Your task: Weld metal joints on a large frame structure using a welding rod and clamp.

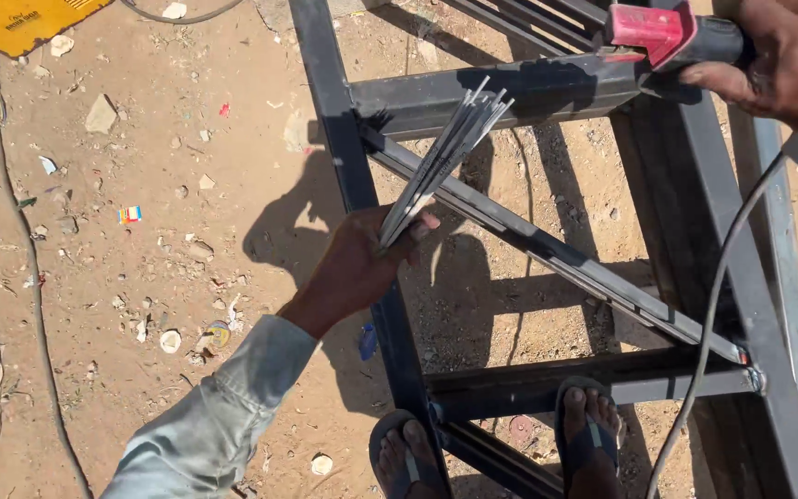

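I see the left hand (357,263) closed around a bundle of thin grey rods (445,157). The grip is at the lower end; the free ends fan out upward and to the right, over the steel frame (344,157). The rods are held in the air above the frame's left upright and the diagonal bar (547,254), and I cannot tell whether they touch either.

The right hand (791,60) is at the upper right edge of the view, wrapped around a holder (662,35) with a red head and dark handle. The red head sits just above the upper cross tube (510,92). A grey cable (713,314) runs from under that hand down to the bottom edge. I cannot tell whether a rod is clamped in the holder.

Status, as a judgement: the frame looks assembled, with uprights, two cross tubes and a diagonal in place. No arc or spark is visible. Finished seams are too small to confirm, so what is done and what is left at the joints cannot be read from this view.

Two feet in sandals (588,434) stand at the lower cross tube (528,388), one toe resting on it.

Containers: none is visible. The rods are loose in the hand. The ground (140,277) is sandy, littered with stones and scraps; a yellow object (25,20) lies at the upper left, with wires (34,277) along the left edge.
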